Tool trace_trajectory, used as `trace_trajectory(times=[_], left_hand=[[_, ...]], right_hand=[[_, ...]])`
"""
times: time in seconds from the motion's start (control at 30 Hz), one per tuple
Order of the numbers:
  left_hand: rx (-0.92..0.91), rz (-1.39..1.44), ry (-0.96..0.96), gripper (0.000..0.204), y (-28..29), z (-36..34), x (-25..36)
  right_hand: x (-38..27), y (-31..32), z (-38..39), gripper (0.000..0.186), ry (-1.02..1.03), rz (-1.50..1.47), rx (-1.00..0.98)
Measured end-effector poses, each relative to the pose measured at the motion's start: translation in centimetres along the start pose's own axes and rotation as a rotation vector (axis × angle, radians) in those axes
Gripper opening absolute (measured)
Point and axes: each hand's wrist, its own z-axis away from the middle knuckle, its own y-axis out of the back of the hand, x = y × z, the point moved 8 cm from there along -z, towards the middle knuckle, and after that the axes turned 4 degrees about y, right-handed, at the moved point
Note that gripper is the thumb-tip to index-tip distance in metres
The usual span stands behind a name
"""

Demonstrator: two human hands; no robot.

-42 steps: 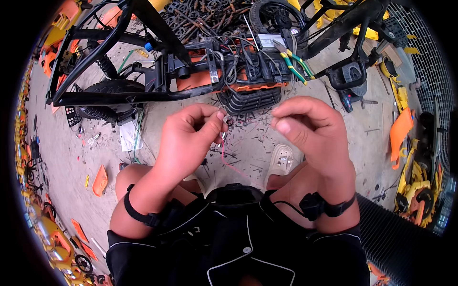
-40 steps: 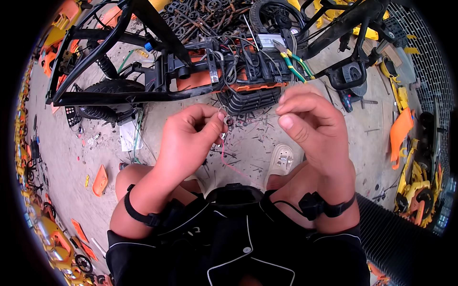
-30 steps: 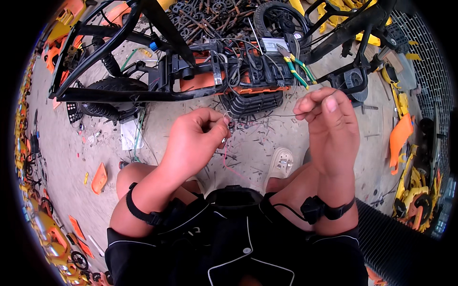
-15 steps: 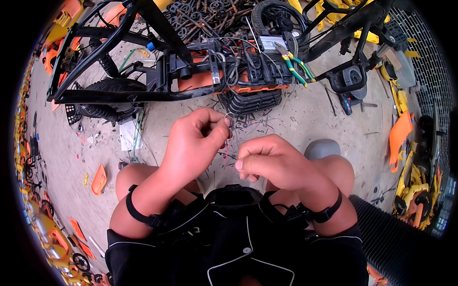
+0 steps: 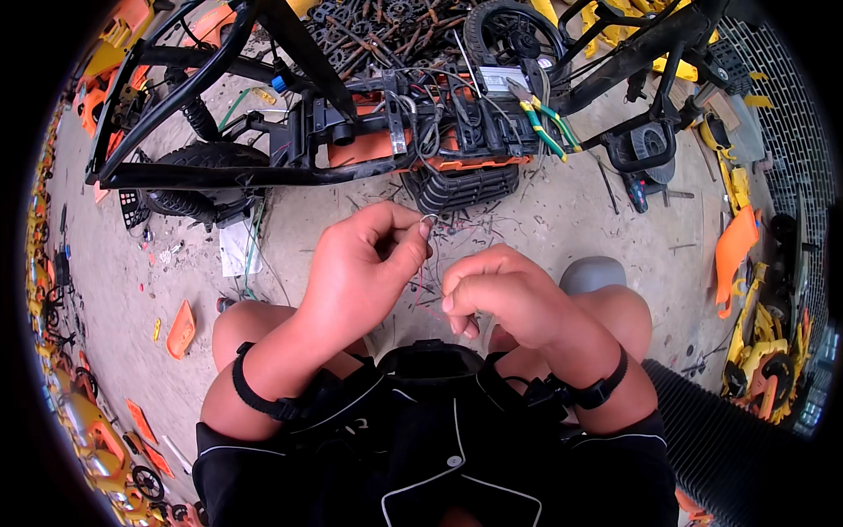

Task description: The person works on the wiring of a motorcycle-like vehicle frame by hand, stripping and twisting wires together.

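Between the thumb and forefinger of my left hand [image 5: 356,263] is pinched a thin wire [image 5: 430,217], its pale end curving out past the fingertips. A faint pinkish strand hangs below that hand. My right hand [image 5: 505,294] is just to the right and a little nearer to me, its fingers curled in and the thumb laid against them. Whatever it may hold is too small or hidden to make out. Beyond both hands lies a black vehicle frame [image 5: 263,178] with tangled cables and an orange part in its middle. Pliers with green and yellow handles [image 5: 546,127] rest on its right side.
A ribbed black part [image 5: 465,189] sits under the frame. Rusty metal parts [image 5: 369,35] are heaped behind it. A power tool [image 5: 636,191] lies to the right. Orange and yellow panels line both sides, with small scraps scattered over the concrete floor [image 5: 571,233].
My left hand has shifted slightly right with the wire, whose end now points more to the right. My right hand has also moved a little right, its fingers still curled.
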Motion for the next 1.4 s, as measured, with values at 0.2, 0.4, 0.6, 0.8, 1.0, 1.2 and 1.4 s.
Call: trace_trajectory(times=[0.2, 0.4, 0.6, 0.8, 1.0, 1.2, 1.4], left_hand=[[-0.001, -0.065, -0.021, 0.01, -0.1, 0.1, 0.1], [-0.04, -0.204, -0.088, 0.011, -0.5, 0.4, 0.9], [-0.038, -0.258, -0.166, 0.009, -0.9, 0.6, 1.4], [-0.066, -0.422, -0.274, 0.012, -1.2, 0.8, 2.3], [-0.116, -0.444, -0.292, 0.012, -1.6, 0.9, 2.1], [-0.23, -0.307, -0.038, 0.012, -1.6, 0.7, 0.9], [-0.26, -0.247, 0.022, 0.012, -1.6, 0.7, 0.4]], right_hand=[[-0.7, 1.1, -0.3, 0.019, 0.154, 0.063, 0.142], [-1.1, 2.3, -0.4, 0.017, 0.216, 0.148, 0.312], [-1.2, 2.6, -0.4, 0.032, 0.271, -0.024, 0.342], [-0.8, 2.7, -0.5, 0.032, 0.166, -0.038, 0.311], [-1.4, 3.8, -0.3, 0.021, 0.251, 0.009, 0.392], [-3.3, 7.2, 0.8, 0.017, 0.404, -0.103, 0.569], [-4.8, 9.5, 2.5, 0.018, 0.559, -0.25, 0.689]])
